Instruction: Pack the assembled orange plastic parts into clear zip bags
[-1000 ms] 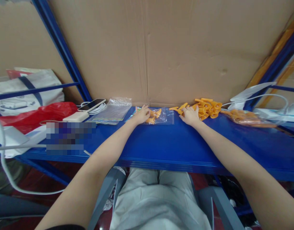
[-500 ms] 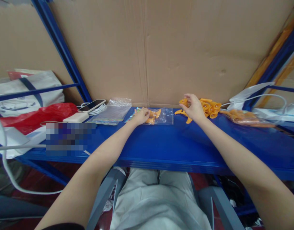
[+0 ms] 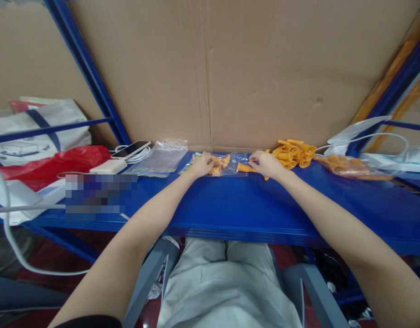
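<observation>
My left hand (image 3: 203,165) is closed on the left end of a clear plastic bag (image 3: 233,160) with a coloured print; its fingertips are partly hidden. Orange plastic pieces (image 3: 225,160) show inside the bag, beside that hand. At the bag's right end, my right hand (image 3: 265,163) pinches an orange trumpet-shaped plastic piece (image 3: 244,168) that points left over the clear film. Whether its tip is inside the bag I cannot tell. Right behind my right hand lies a heap of similar flared orange pieces (image 3: 295,152).
A filled bag of orange pieces (image 3: 350,167) lies at the right. Flat clear bags (image 3: 162,159) are stacked to the left, near a phone (image 3: 131,149), a white cable, a white block (image 3: 108,167) and red plastic (image 3: 76,159). Cardboard (image 3: 244,77) stands behind the blue shelf (image 3: 230,205).
My right hand has moved left and down from above the loose pieces to the bag's right end, carrying an orange piece. My left hand has stayed at the bag.
</observation>
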`<state>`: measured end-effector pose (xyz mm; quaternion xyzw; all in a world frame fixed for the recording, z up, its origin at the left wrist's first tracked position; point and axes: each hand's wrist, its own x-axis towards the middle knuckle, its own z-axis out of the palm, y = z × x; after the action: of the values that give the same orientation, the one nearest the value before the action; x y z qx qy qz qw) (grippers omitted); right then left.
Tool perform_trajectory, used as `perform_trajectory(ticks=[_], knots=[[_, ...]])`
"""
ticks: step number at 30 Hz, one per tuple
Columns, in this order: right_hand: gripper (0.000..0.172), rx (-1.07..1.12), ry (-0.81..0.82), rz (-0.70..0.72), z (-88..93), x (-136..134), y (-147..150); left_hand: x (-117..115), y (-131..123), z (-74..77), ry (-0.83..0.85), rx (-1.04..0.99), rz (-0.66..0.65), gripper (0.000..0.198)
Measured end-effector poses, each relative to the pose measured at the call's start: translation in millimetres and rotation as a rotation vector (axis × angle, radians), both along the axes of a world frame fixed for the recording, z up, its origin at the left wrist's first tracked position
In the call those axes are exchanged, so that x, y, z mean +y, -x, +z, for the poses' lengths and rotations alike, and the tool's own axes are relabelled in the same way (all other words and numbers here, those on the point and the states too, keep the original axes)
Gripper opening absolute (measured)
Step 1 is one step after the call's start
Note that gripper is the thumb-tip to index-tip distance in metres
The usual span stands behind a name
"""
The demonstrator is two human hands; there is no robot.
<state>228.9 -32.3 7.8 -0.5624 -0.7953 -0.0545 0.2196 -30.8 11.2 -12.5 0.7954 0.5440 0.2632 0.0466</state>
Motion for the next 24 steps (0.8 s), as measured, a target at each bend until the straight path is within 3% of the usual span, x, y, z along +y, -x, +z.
perform_trajectory(ticks=[3,6,11,17,24], knots=[[0.024,-0.166,0.134,-0.141,10.5,-1.9,-11.7,-0.9,-0.3,1.8,-0.043,0.005,0.059,0.023],[0.02,-0.296,0.301,-0.125,11.4,1.4,-24.3,-1.1,2.4,5.5,-0.081,-0.04,0.163,0.024],[0.023,-0.158,0.406,-0.049,3.4,8.3,-36.2,1.0,11.5,12.1,-0.024,-0.135,0.375,0.028],[0.018,-0.073,0.255,-0.074,3.2,7.0,-30.5,1.5,18.2,15.9,0.025,-0.16,0.449,0.03],[0.031,-0.055,0.121,-0.167,10.6,-8.6,-5.4,5.8,19.1,13.0,0.043,-0.184,0.41,0.03]])
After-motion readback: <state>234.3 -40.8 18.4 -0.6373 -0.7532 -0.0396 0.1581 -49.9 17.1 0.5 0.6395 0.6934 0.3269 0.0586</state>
